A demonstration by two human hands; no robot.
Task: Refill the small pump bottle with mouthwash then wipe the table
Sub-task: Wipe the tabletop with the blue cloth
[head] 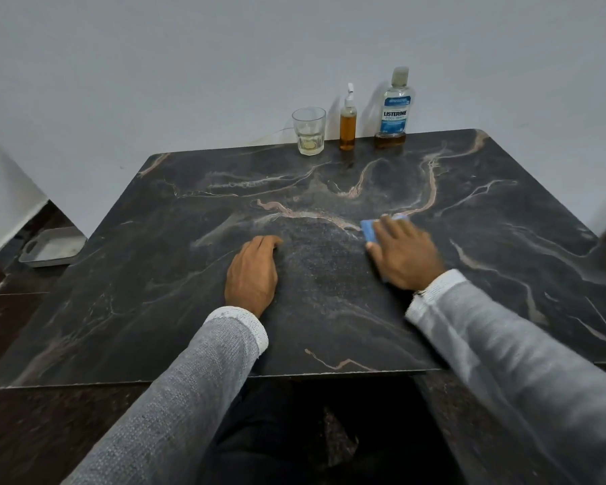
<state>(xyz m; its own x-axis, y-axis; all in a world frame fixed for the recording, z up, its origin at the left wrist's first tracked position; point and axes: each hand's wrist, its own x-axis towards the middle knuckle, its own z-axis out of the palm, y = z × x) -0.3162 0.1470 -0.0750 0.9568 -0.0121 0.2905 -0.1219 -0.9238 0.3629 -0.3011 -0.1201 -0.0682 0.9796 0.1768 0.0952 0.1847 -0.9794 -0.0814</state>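
Our right hand [404, 255] presses the blue folded cloth [368, 230] flat on the dark marble table [329, 309]; we should sweep overlapping strokes (left hand [252, 271] resting empty, bracing).

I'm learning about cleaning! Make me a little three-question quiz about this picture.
1. True or false: the right hand presses a blue cloth flat on the table.
2. Which stands between the glass and the mouthwash bottle? A) a cup B) the pump bottle C) a sponge
3. Fill in: the left hand rests on the table and holds ____.

Key
1. True. The cloth peeks out from under the fingers.
2. B. The pump bottle holds amber liquid.
3. Nothing. Its fingers are curled loosely on the bare marble.
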